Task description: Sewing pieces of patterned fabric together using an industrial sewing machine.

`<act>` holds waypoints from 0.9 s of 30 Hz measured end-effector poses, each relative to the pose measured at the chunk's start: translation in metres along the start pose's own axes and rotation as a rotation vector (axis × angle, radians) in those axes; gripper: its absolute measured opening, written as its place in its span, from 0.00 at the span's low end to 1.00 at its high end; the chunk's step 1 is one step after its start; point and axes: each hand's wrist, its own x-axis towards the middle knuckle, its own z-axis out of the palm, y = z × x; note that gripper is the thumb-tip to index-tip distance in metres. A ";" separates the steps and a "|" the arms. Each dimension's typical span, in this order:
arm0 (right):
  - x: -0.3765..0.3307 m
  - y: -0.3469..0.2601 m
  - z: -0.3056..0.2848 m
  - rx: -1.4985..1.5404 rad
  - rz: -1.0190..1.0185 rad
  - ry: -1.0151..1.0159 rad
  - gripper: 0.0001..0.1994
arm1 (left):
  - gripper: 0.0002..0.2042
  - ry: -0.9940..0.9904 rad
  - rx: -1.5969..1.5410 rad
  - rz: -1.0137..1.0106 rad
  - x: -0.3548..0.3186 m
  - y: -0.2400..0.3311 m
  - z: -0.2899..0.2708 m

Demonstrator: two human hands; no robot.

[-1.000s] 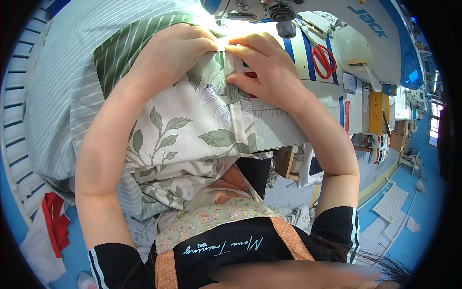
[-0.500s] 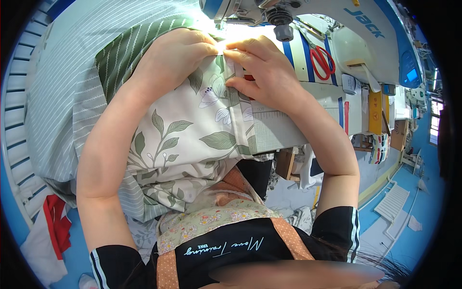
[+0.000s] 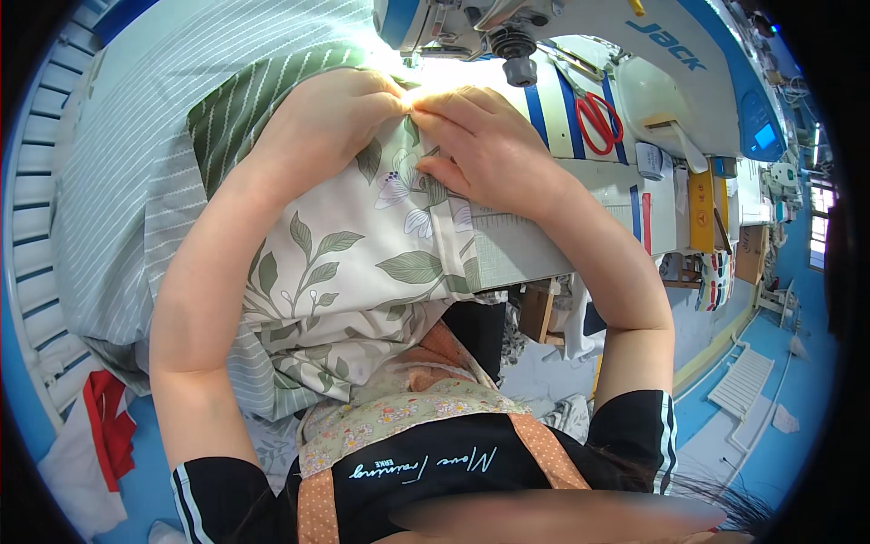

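A pale fabric [image 3: 353, 245] printed with green leaves and flowers drapes from the sewing machine bed over my lap. My left hand [image 3: 340, 118] pinches its upper part near the folded edge, beside a dark green striped piece [image 3: 227, 109]. Close on the right, my right hand [image 3: 485, 145] grips the same edge between thumb and fingers, the two sets of fingertips nearly meeting. Just beyond them is the head of a white and blue sewing machine [image 3: 562, 23]; bright glare hides the needle area.
Red-handled scissors [image 3: 598, 122] lie on the bed to the right. Beyond them are a yellow box [image 3: 701, 210] and a small spool-like roll [image 3: 650, 160]. Light striped cloth [image 3: 109, 181] spreads on the left by a white slatted rack [image 3: 32, 190].
Both hands have shifted slightly toward me with the fabric edge still held. My right hand's fingers lie closer together. The whole view has moved a little.
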 end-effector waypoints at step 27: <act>0.003 -0.003 0.000 0.013 0.040 -0.017 0.17 | 0.07 0.150 0.102 -0.861 -0.039 0.004 -0.111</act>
